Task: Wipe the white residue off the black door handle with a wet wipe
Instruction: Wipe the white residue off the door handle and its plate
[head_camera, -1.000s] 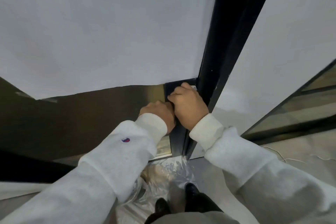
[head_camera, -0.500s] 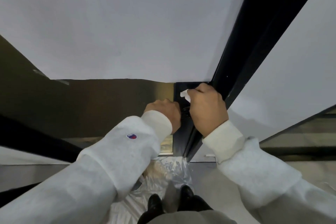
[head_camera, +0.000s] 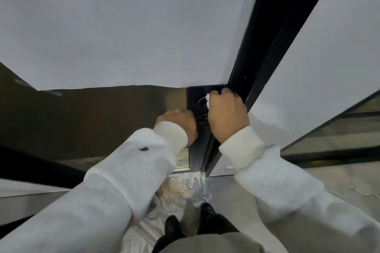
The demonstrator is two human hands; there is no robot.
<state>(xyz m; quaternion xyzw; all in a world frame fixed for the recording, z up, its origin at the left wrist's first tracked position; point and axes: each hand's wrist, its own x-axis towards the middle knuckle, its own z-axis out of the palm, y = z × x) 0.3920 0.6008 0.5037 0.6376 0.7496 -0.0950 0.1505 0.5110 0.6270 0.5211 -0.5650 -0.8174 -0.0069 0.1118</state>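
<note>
The black door handle [head_camera: 202, 118] sits on a black lock plate at the door's edge, mostly hidden between my two hands. A white mark shows on the black plate just above it. My right hand [head_camera: 227, 117] is closed around a white wet wipe [head_camera: 207, 99], whose corner pokes out by my thumb, and presses it against the plate and handle. My left hand [head_camera: 178, 124] is closed on the left part of the handle, knuckles up.
A door covered in white film [head_camera: 123, 26] fills the upper view, with a black frame [head_camera: 267, 37] running diagonally right. Crumpled clear plastic sheet [head_camera: 185, 189] lies on the floor by my black shoes. A thin cord [head_camera: 355, 191] trails on the floor at right.
My head has tilted, so the view shifted. My right hand slid slightly up and right on the black plate, and the wipe's white corner now shows beside my thumb. My left hand kept its grip.
</note>
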